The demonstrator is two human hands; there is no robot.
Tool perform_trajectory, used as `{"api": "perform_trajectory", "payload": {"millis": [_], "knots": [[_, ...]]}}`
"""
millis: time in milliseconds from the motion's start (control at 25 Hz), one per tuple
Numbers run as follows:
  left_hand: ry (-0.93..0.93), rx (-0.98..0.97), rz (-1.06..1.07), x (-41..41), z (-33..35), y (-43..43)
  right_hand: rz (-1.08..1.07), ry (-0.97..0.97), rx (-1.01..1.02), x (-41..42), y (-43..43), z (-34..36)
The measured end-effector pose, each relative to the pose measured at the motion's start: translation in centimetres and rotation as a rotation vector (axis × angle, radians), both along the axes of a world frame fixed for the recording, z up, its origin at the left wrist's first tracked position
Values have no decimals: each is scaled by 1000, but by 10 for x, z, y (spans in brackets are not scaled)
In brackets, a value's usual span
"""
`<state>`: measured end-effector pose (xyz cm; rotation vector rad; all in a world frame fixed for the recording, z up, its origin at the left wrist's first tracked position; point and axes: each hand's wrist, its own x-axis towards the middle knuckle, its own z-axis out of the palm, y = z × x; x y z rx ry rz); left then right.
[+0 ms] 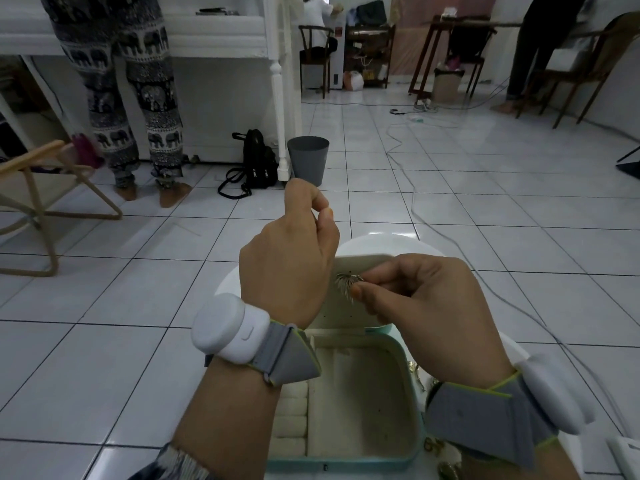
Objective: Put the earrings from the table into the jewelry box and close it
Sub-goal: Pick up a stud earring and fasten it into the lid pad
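A mint-edged jewelry box (410, 393) stands open on a small round white table (377, 242), its cream lid (341, 306) raised toward the far side. My right hand (415, 292) pinches a silver fan-shaped earring (348, 282) in front of the lid's perforated inner panel. My left hand (294, 251) is raised left of the lid, thumb and forefinger pinched together; I cannot tell what, if anything, is between them. Several gold earrings (434, 445) lie on the table right of the box, partly hidden by my right wrist.
The box's inside has ring rolls (289, 420) on the left and a plain compartment (360, 403). White trackers are strapped to both wrists. Beyond the table: tiled floor, cables, a grey bin (308, 161), a black backpack (258, 159), a folding chair (38, 202), people standing.
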<state>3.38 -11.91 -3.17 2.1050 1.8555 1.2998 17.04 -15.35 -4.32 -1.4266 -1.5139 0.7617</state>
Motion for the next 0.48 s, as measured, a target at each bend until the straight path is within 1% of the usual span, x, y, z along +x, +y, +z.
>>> {"api": "perform_trajectory", "payload": {"millis": [200,320,400,480], "knots": [[-18,-9,-56,-4,1,-3,-131,-55,81,-5,0,-1],[-37,-56,-119,-8,3,-5,-202,-161,173,-4,-1,-3],[-80,-106,-179,-13,5,-6,-212,-233,257,-2,-2,-2],[-107,-178,-244,-21,8,-7,-161,-290,322,1,-2,-1]]}}
